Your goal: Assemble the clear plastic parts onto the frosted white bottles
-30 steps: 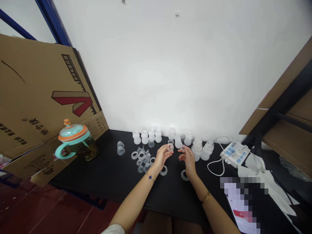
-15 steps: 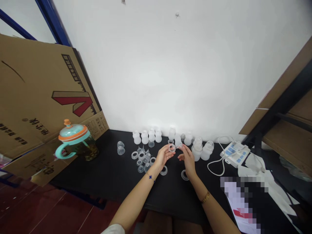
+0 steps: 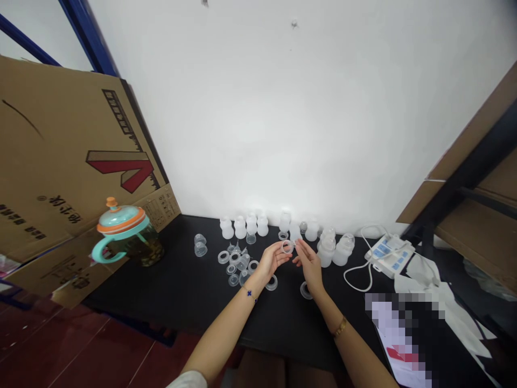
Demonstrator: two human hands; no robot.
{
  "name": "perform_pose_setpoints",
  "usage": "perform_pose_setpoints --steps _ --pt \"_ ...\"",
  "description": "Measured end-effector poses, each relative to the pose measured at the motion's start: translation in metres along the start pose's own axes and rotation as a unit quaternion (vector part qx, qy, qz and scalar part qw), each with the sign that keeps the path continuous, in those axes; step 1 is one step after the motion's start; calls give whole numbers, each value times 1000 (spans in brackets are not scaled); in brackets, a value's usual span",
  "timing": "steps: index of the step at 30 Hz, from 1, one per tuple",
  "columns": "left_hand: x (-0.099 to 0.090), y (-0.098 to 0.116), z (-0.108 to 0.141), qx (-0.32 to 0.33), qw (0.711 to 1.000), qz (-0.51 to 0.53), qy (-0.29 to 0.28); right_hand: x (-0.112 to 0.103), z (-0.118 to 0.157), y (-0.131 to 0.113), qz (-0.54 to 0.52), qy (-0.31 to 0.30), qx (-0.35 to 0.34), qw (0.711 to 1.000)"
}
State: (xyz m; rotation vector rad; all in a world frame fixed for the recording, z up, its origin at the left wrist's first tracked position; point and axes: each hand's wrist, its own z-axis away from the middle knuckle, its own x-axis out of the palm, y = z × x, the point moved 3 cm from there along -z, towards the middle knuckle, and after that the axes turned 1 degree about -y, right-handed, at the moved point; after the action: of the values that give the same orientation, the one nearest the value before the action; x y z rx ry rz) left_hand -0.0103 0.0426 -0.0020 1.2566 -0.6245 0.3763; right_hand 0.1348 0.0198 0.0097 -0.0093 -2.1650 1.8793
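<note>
My left hand (image 3: 271, 262) is closed on a translucent bottle collar ring (image 3: 287, 247), tilted so its opening shows. Touching the ring's right side, my right hand (image 3: 310, 265) pinches a small clear bottle teat (image 3: 296, 243), mostly hidden by the fingertips. Whether the teat sits inside the ring I cannot tell. Loose teats (image 3: 243, 278) and more collar rings (image 3: 223, 257) lie left of my hands. One ring (image 3: 272, 283) is below my left wrist, another (image 3: 306, 290) beside my right wrist. Behind stand several white baby bottles (image 3: 227, 229); some at the right (image 3: 343, 250) wear clear caps.
Two clear domed caps (image 3: 200, 249) lie left on the black table (image 3: 169, 291). A teal-lidded jug (image 3: 121, 226) stands by a large cardboard box (image 3: 60, 161). At right are a white power strip (image 3: 390, 253) with its cable, white paper (image 3: 420, 280) and a partly pixelated screen device (image 3: 404, 345).
My right hand has shifted slightly left, bringing the teat up against the collar ring. The ring in my left hand has moved slightly right and tilted a little.
</note>
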Motion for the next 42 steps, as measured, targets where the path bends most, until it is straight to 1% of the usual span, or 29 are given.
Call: perform_pose_setpoints --steps 14,24,36,42 --pt "5 2 3 -23 1000 20 -4 1 3 5 97 -44 -42 993" --pt "3 1 2 -19 999 36 -9 3 6 3 168 -67 -56 982" --pt "6 4 5 -14 1000 28 -2 2 5 4 186 -68 -61 978" --pt "6 4 5 -13 1000 26 -6 3 6 1 189 -67 -67 977"
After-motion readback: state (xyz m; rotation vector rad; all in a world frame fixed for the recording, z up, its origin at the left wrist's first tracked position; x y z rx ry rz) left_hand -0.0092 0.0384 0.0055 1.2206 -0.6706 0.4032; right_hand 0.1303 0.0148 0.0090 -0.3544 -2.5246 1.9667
